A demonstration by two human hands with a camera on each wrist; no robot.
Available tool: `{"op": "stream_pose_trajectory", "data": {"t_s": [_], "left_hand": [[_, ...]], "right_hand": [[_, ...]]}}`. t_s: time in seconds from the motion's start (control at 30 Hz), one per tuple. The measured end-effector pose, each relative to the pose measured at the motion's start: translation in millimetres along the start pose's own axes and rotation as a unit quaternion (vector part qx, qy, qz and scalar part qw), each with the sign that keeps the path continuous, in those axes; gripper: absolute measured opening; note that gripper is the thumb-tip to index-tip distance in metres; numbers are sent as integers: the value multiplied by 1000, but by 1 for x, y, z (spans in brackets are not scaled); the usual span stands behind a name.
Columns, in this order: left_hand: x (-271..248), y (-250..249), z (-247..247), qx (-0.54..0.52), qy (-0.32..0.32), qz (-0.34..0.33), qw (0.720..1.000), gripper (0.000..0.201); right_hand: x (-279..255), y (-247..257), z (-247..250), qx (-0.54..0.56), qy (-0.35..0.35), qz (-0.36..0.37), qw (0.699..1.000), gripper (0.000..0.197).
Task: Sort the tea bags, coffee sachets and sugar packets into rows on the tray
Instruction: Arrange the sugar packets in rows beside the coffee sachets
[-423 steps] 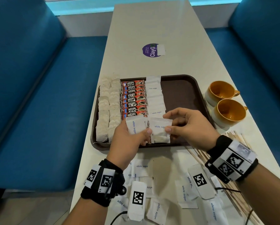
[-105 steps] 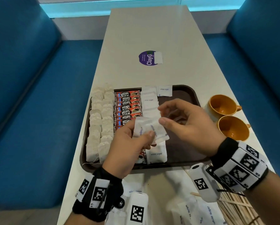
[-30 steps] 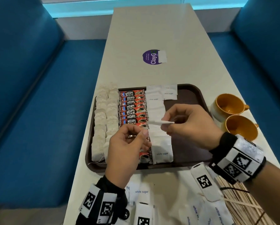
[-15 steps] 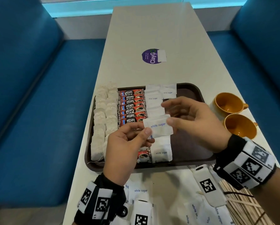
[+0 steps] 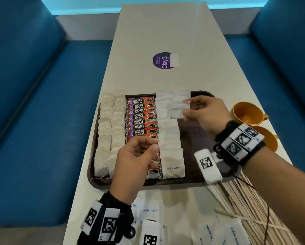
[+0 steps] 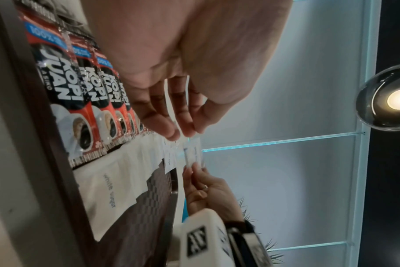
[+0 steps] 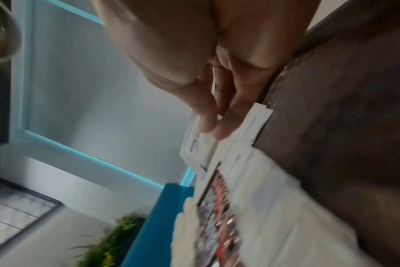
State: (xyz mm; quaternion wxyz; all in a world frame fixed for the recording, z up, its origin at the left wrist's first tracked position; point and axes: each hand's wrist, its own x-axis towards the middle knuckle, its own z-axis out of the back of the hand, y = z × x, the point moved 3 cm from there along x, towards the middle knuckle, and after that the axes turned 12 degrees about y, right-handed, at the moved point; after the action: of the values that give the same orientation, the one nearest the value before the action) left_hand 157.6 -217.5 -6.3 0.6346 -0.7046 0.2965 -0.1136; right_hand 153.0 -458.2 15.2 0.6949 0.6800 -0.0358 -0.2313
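Right hand pinches a sugar packet over the tray; lay it flat, squared beside its row; left hand hovers loosely curled, empty.

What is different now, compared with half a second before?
The right hand carried the sugar packet away from the left hand toward the tray's far end; the left hand let go. Tea bags and coffee sachets stayed in rows.
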Motion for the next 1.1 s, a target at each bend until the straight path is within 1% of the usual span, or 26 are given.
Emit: {"op": "stream_pose_trajectory", "data": {"t_s": [0.07, 0.13, 0.23, 0.37, 0.47, 0.57, 0.63, 0.67, 0.73, 0.8, 0.83, 0.87, 0.9, 0.97, 1.0, 1.07, 1.1], "left_hand": [[-1, 0, 1, 9, 6, 10, 1000, 9], [-1, 2, 2, 18, 16, 17, 1000, 9], [-3, 5, 4, 28, 33, 29, 999, 8], [-9, 7, 8, 49, 55, 41, 996, 10], [-18, 6, 15, 83, 70, 45, 993, 12], [-34, 2, 28, 130, 89, 48, 986, 15], [-45, -1, 39, 167, 96, 55, 980, 17], [-50, -3, 44, 187, 96, 59, 976, 16], [-60, -6, 54, 226, 88, 64, 968, 16], [-72, -12, 63, 267, 76, 58, 959, 17], [-78, -16, 67, 301, 75, 53, 949, 18], [-86, -19, 70, 349, 77, 51, 932, 22], [-93, -20, 74, 405, 89, 53, 908, 28], [-107, -18, 79, 488, 129, 78, 860, 43], [-113, -16, 82, 507, 147, 92, 844, 50], [-124, -6, 85, 522, 166, 107, 830, 63], [-129, -1, 86, 524, 172, 108, 827, 67]], "right_hand": [[25, -9, 11, -52, -50, -14, 997, 24], [46, -16, 20, -74, -83, -44, 993, 21], [67, -21, 27, -81, -90, -91, 989, 17], [82, -23, 30, -137, -89, -115, 980, 18], [88, -24, 32, -215, -89, -117, 966, 20], [90, -20, 33, -310, -77, -102, 942, 32], [83, -13, 31, -335, -82, -85, 935, 38], [77, -9, 29, -342, -80, -78, 933, 37], [57, 2, 16, -354, -46, -63, 932, 29], [24, 15, -4, -363, 23, -35, 931, 19], [3, 20, -15, -369, 66, -23, 927, 15], [-21, 25, -27, -380, 113, -15, 918, 13], [-46, 27, -37, -397, 157, -13, 904, 12], [-94, 26, -51, -421, 228, -6, 878, 15], [-114, 22, -56, -422, 249, 0, 872, 20], [-147, 9, -63, -431, 276, 18, 859, 31], [-159, 1, -69, -447, 290, 35, 846, 37]]}}
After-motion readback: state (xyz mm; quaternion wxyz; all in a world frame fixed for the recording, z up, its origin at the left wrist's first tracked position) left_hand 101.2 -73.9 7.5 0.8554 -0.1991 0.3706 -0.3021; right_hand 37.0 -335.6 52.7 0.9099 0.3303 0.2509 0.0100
